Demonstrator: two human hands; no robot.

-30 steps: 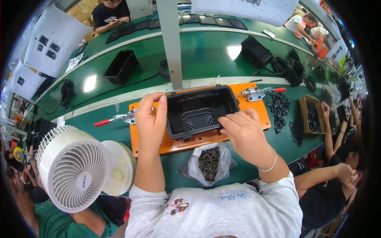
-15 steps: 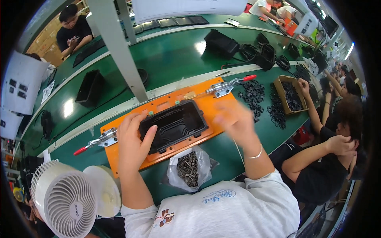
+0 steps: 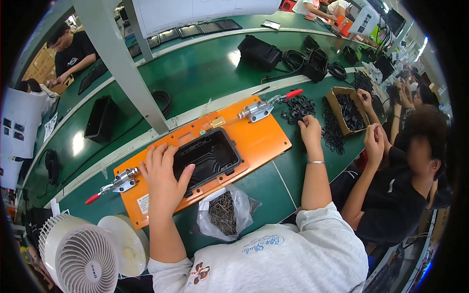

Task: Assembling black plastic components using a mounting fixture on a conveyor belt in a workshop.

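My left hand (image 3: 163, 171) lies over the left end of a black plastic box (image 3: 207, 158), its fingers spread and its thumb across the rim. The box sits open side up in an orange fixture (image 3: 266, 139), which has a red-handled toggle clamp (image 3: 261, 108) at its right and another toggle clamp (image 3: 119, 181) at its left. My right hand (image 3: 311, 131) is at the near edge of a pile of small black parts (image 3: 297, 108), fingertips pinched together. Whatever is between them is hidden.
A plastic bag of metal screws (image 3: 223, 212) lies before the fixture, and a white fan (image 3: 93, 259) stands at left. A cardboard box (image 3: 337, 110) of black parts and black rings (image 3: 332, 129) are at right, beside a co-worker (image 3: 405, 195). A metal post (image 3: 122, 68) rises behind the fixture.
My right hand has moved from above the fixture's right part out to the pile of black parts, and its fingers have closed. My left hand remains on the box. The whole view has shifted slightly.
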